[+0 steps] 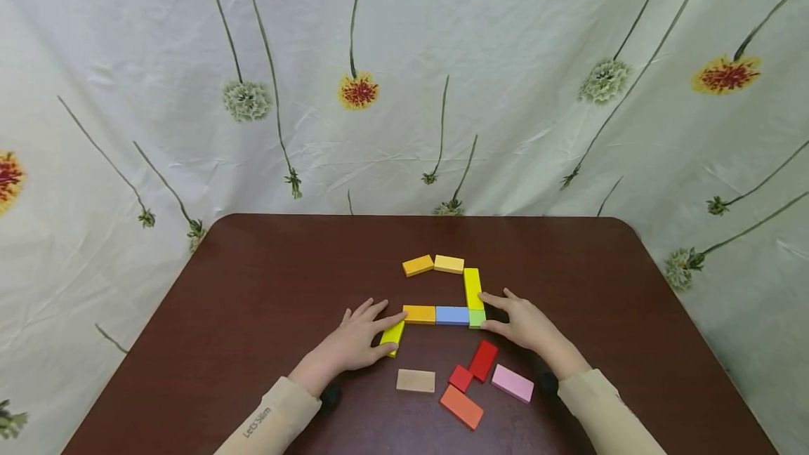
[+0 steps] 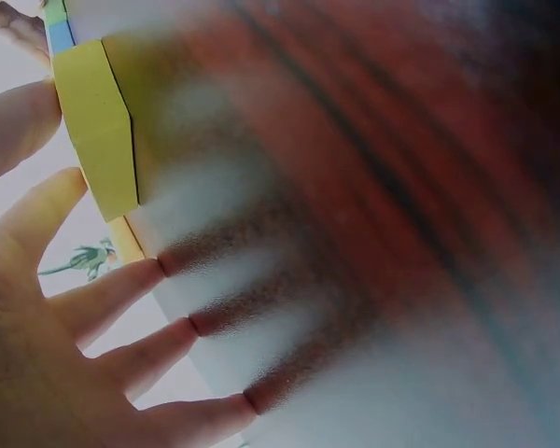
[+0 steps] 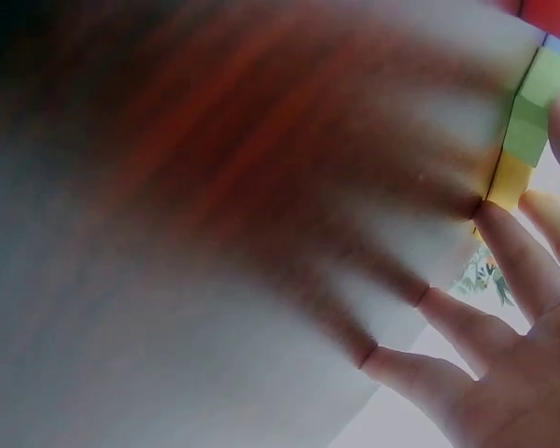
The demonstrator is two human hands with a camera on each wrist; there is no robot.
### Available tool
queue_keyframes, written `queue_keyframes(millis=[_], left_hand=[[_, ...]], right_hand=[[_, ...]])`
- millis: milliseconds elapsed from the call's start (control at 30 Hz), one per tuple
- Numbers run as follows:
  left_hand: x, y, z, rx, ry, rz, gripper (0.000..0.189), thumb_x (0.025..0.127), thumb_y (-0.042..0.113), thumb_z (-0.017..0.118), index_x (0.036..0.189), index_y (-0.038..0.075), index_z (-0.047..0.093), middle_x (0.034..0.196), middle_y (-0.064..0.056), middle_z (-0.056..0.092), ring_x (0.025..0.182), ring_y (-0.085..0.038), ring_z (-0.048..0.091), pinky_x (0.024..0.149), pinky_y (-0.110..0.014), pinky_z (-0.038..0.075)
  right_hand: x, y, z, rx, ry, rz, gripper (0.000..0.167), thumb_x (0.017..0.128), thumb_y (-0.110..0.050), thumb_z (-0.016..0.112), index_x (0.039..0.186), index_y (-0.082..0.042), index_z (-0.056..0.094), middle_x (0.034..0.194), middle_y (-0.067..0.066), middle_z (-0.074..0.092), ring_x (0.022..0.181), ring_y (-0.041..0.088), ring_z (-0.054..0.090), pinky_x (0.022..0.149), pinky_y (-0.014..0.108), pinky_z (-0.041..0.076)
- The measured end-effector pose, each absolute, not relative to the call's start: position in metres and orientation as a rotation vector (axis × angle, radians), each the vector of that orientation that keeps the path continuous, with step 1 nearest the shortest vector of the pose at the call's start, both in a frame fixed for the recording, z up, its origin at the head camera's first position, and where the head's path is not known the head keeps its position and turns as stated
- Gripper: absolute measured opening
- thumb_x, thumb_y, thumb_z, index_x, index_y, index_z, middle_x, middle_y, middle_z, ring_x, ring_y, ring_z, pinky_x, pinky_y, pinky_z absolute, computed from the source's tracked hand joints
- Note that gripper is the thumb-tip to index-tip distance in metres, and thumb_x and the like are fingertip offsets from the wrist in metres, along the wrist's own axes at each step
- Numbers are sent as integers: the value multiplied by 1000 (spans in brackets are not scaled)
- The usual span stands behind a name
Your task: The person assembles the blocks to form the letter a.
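My left hand [image 1: 350, 343] lies palm down with fingers spread. Its thumb and index finger touch a yellow block [image 1: 393, 339], set at a slant; the other fingertips rest on the table. From that block's upper end runs a row of an orange-yellow block [image 1: 420, 314], a blue block [image 1: 451, 315] and a green block [image 1: 477, 319]. Above the green one stands a second yellow block [image 1: 472, 288]. To its right, my right hand [image 1: 531, 328] has its index fingertip at the yellow block and its thumb by the green block [image 3: 527, 112]. Its other fingertips touch the table.
Beyond the row lie an amber block [image 1: 418, 265] and a pale yellow block [image 1: 449, 264]. Nearer are a beige block [image 1: 416, 380], two red blocks [image 1: 484, 361], an orange block [image 1: 462, 407] and a pink block [image 1: 512, 383]. A flowered cloth [image 1: 404, 146] hangs behind the brown table [image 1: 284, 265].
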State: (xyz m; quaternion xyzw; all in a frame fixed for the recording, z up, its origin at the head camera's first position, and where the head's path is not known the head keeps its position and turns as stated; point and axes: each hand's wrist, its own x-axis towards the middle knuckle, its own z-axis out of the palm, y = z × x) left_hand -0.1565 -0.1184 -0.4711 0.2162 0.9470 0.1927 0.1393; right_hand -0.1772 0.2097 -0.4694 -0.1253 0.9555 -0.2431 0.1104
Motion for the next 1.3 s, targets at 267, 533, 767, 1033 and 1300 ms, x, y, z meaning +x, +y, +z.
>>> queue_keyframes(millis=[267,533,767,1033,1300], left_hand=[[-158,-119,-473,622,2728,573,57,93,34,67,147,27,49,156,-18,37,147,-46,23,110,-74,19],[-157,-119,-470,610,2731,580,57,93,34,67,146,27,49,156,-18,37,147,-46,23,111,-73,19],[-155,-119,-470,622,2731,593,58,92,34,67,147,26,49,155,-19,37,146,-46,24,110,-74,19],[-156,-120,-472,633,2720,605,57,93,34,67,147,26,49,155,-19,37,147,-47,23,110,-74,18],[-156,-120,-472,626,2727,607,57,93,34,67,146,26,50,155,-19,37,147,-46,23,110,-74,18]], right_hand=[[-169,216,-467,-451,2854,-871,53,88,-25,74,138,-14,59,138,10,61,133,41,49,102,58,45],[-144,213,-456,-758,2804,-777,27,84,-12,77,110,-17,76,110,-2,71,103,22,62,89,43,55],[-130,202,-455,-877,2664,-642,40,80,-10,80,119,-16,73,121,1,69,113,26,58,92,45,54],[-123,198,-458,-863,2789,-553,31,76,-10,83,107,-11,77,101,-2,68,93,18,58,82,33,56],[-122,190,-461,-532,2925,-612,31,69,-23,90,91,-10,72,81,-5,58,72,10,52,67,27,52]])
